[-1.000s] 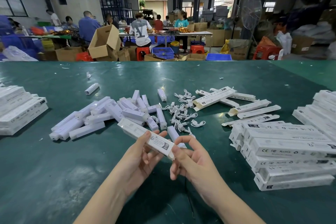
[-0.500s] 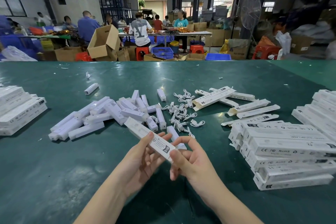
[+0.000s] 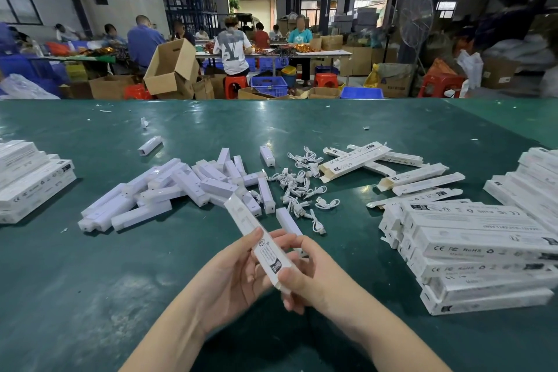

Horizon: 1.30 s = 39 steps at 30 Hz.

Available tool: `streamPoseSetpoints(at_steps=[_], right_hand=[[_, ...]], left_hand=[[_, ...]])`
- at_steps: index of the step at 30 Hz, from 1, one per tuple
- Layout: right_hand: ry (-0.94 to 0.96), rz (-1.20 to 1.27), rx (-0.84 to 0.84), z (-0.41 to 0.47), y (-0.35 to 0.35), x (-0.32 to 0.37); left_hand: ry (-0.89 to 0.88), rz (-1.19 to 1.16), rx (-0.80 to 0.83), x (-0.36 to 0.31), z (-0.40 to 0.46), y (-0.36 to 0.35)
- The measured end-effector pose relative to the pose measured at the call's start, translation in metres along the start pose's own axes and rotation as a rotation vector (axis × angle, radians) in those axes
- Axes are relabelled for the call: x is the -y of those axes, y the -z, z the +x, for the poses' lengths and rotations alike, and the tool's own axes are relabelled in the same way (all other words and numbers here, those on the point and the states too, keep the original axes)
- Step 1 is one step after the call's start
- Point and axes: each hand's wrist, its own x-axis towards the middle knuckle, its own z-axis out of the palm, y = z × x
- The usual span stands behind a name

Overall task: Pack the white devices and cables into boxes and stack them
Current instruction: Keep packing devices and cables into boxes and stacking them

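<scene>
On the surface point(image 3: 302, 130), devices point(image 3: 169, 190) lie heaped at centre left, cables point(image 3: 302, 187) at centre, open boxes point(image 3: 407, 175) right of them, stacked boxes point(image 3: 483, 251) at right and far left.

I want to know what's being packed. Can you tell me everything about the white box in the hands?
The box is long, slim and white, seemingly thin cardboard, with small black print and a dark label near its close end. It tilts, far end pointing up-left, above the green table. The left hand holds its middle; the right hand pinches its near end. Its contents are hidden.
</scene>
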Motion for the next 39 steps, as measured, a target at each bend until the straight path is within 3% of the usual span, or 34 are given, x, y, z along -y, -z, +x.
streamPoseSetpoints(at_steps=[5, 8, 11, 13, 17, 21, 26, 31, 35, 39], right_hand=[[-0.083, -0.102, 0.122, -0.003, 0.019, 0.007], [-0.016, -0.261, -0.028, 0.001, 0.024, 0.002], [0.112, -0.754, -0.289, 0.008, 0.03, -0.01], [0.091, -1.121, -0.309, 0.012, 0.034, -0.02], [0.03, -1.286, -0.253, 0.019, 0.034, -0.032], [0.098, -1.211, -0.472, 0.019, 0.035, -0.02], [0.063, -1.047, -0.583, 0.013, 0.034, -0.02], [0.317, -0.492, -0.826, 0.009, 0.032, -0.004], [0.505, -0.149, -0.877, 0.0, 0.032, 0.011], [0.528, -0.118, -0.778, -0.005, 0.028, 0.015]], left_hand=[[-0.036, 0.125, 0.028, -0.002, 0.001, 0.0], [-0.077, -0.009, -0.071, -0.003, 0.006, -0.002], [-0.117, 0.02, -0.153, -0.006, 0.008, 0.002], [-0.144, 0.158, -0.221, -0.007, 0.008, 0.004], [-0.172, 0.325, -0.336, -0.007, 0.009, 0.006], [-0.215, 0.426, -0.417, -0.008, 0.007, 0.008], [-0.458, 0.88, -0.563, -0.003, 0.004, 0.014], [-0.624, 1.387, -0.727, -0.002, 0.005, 0.02], [-0.693, 1.63, -0.653, -0.004, 0.008, 0.027], [-0.722, 1.74, -0.698, -0.006, 0.01, 0.03]])
